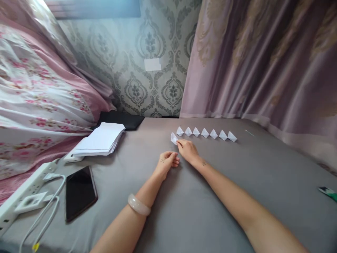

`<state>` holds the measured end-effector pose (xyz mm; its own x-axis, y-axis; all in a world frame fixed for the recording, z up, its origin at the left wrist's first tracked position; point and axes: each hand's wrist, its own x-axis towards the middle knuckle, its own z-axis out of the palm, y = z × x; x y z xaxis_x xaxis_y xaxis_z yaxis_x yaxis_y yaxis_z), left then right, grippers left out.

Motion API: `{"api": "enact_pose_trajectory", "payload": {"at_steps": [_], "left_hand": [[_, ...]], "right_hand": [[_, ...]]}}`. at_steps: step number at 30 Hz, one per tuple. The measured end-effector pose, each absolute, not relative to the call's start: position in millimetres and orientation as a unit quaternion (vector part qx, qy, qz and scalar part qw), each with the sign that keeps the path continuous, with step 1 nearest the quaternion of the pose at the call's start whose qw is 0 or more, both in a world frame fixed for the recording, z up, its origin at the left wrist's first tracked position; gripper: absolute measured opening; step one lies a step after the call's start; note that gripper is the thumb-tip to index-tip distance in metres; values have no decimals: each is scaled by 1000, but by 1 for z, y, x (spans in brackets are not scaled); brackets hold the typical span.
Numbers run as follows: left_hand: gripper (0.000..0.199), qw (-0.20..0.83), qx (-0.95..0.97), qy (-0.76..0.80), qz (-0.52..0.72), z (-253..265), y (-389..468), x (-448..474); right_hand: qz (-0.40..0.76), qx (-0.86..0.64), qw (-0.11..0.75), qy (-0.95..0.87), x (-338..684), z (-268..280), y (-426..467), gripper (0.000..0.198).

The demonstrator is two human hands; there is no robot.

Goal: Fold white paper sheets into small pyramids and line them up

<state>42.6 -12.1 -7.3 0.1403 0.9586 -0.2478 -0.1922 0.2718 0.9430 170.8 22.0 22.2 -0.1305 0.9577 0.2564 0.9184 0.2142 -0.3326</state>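
My right hand (187, 150) pinches a small folded white paper boat (173, 138) by its right side, near the left end of a row. In that row several like paper boats (205, 133) stand side by side along the far part of the grey surface. Just left of and nearer than my right hand, my left hand (167, 163) rests with its fingers curled in. Whether anything lies inside those fingers is hidden. A pale bangle (139, 205) circles the left forearm.
On the left are a stack of white paper (101, 138), a black phone (80, 194), and a white power strip (23, 195) with cables. A black flat item (123, 120) lies behind the paper. A green-and-white object (328, 192) sits at the right edge. Curtains (247, 59) hang beyond.
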Motion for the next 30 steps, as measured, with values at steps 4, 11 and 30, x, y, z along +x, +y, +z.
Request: {"api": "enact_pose_trajectory", "payload": {"at_steps": [4,11,30], "left_hand": [[15,658,365,476,456,-10,-8,40],[13,652,388,493,425,-8,-9,47],[12,652,405,500,402,-7,-6,49]], "right_hand": [[28,-652,172,-738,153,14,51,38],[18,-671,130,-730,140,8,87,41],[48,-694,137,-705,135,10,86,41]]}}
